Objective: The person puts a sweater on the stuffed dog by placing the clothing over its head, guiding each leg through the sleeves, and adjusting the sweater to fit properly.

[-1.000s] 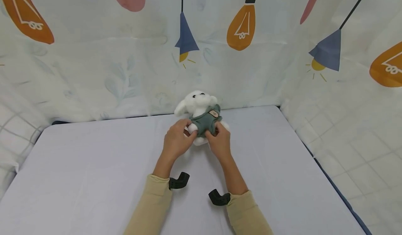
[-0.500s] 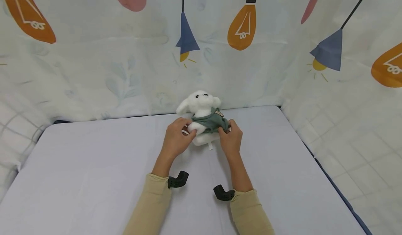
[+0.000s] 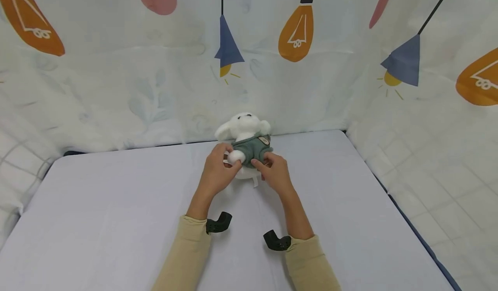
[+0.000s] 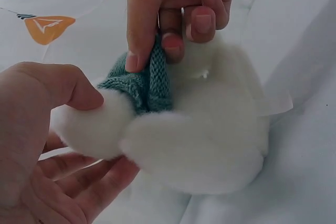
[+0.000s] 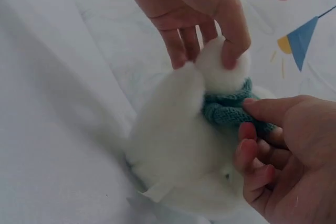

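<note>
A white plush dog point(image 3: 246, 126) sits at the table's far edge, facing up, in a green knitted garment point(image 3: 250, 148) with a small tan label. My left hand point(image 3: 219, 170) holds one rounded white limb point(image 4: 97, 124) of the plush between thumb and fingers. The garment's edge lies around that limb in the left wrist view. My right hand point(image 3: 275, 172) pinches the garment's lower edge, and in the right wrist view its thumb presses the bunched knit point(image 5: 231, 113). A white fabric tag point(image 5: 157, 191) sticks out from the plush's underside.
A white-covered table point(image 3: 116, 204) stretches out on both sides. Behind it hangs a pale curtain point(image 3: 175, 87) printed with lamps and bulbs, with more of it at the sides. Black camera mounts point(image 3: 219, 222) sit at both wrists.
My right hand pulled the garment out to the right, then came back left with its edge. The garment shifted with it, while my left hand kept its hold on the limb.
</note>
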`<move>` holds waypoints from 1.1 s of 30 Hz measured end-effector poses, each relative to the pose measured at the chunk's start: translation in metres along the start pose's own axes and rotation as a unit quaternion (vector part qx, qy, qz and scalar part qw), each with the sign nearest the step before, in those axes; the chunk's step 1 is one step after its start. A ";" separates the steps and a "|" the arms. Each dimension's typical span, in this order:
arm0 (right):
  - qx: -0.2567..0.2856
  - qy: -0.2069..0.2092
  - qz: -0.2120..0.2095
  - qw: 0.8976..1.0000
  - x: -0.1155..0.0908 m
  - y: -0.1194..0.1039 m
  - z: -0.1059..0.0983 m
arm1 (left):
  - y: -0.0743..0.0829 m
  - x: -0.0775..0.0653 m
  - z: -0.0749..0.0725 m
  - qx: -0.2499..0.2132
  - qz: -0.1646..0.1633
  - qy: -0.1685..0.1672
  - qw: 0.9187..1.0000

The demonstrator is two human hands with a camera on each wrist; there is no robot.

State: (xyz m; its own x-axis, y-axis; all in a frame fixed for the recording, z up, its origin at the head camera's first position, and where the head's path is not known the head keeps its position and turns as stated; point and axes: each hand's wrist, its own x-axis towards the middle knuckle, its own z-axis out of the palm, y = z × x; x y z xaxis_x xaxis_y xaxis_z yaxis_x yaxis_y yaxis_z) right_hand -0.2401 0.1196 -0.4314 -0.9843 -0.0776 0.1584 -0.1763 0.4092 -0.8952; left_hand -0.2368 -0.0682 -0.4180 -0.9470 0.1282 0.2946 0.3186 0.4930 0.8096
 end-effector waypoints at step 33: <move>0.038 -0.065 -0.039 0.996 -0.006 -0.016 -0.002 | -0.009 0.001 0.002 0.049 -0.051 0.030 0.997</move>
State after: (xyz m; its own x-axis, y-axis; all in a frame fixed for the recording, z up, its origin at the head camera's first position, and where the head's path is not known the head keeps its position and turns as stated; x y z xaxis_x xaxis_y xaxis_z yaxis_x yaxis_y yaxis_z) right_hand -0.2316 0.1155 -0.4166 -0.9576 -0.2263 0.1782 -0.2469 0.3267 -0.9123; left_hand -0.2402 -0.0711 -0.4260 -0.9692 0.0225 0.2453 0.2119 0.5836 0.7839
